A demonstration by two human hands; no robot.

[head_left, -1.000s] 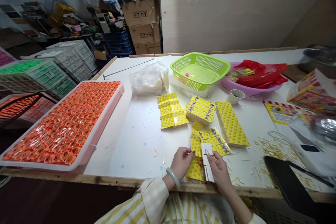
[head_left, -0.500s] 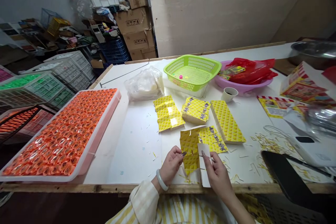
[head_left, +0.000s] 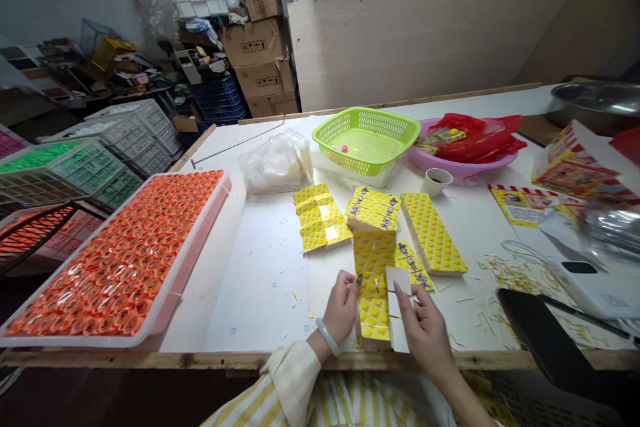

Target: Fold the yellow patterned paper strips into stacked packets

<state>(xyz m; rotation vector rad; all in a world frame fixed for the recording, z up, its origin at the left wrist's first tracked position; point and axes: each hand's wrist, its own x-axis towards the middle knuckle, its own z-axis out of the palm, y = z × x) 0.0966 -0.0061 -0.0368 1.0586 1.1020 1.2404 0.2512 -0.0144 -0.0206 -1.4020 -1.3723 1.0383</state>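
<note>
My left hand (head_left: 343, 307) pinches the left edge of a yellow patterned card sheet (head_left: 373, 287), which stands tilted in front of me. In my right hand (head_left: 425, 320) is a white-backed card (head_left: 397, 313) with slits across it, gripped between thumb and fingers beside the yellow sheet. Just beyond lies a stack of yellow printed cards (head_left: 373, 207). Partly covered by my right hand and the cards is another printed yellow sheet (head_left: 414, 265). A long yellow stack (head_left: 434, 233) rests to the right, and folded yellow sheets (head_left: 323, 217) lie to the left.
A tray of orange-lidded cups (head_left: 120, 247) fills the left side. Behind are a plastic bag (head_left: 277, 161), a green basket (head_left: 367, 137), a purple basin (head_left: 465, 163) and a paper cup (head_left: 437, 180). Paper scraps (head_left: 515, 280), a black phone (head_left: 545, 340) and a white device (head_left: 595, 287) lie right.
Both hands have shifted slightly right with the cards. The yellow sheet has tilted and opened flatter, showing more of its lit patterned face.
</note>
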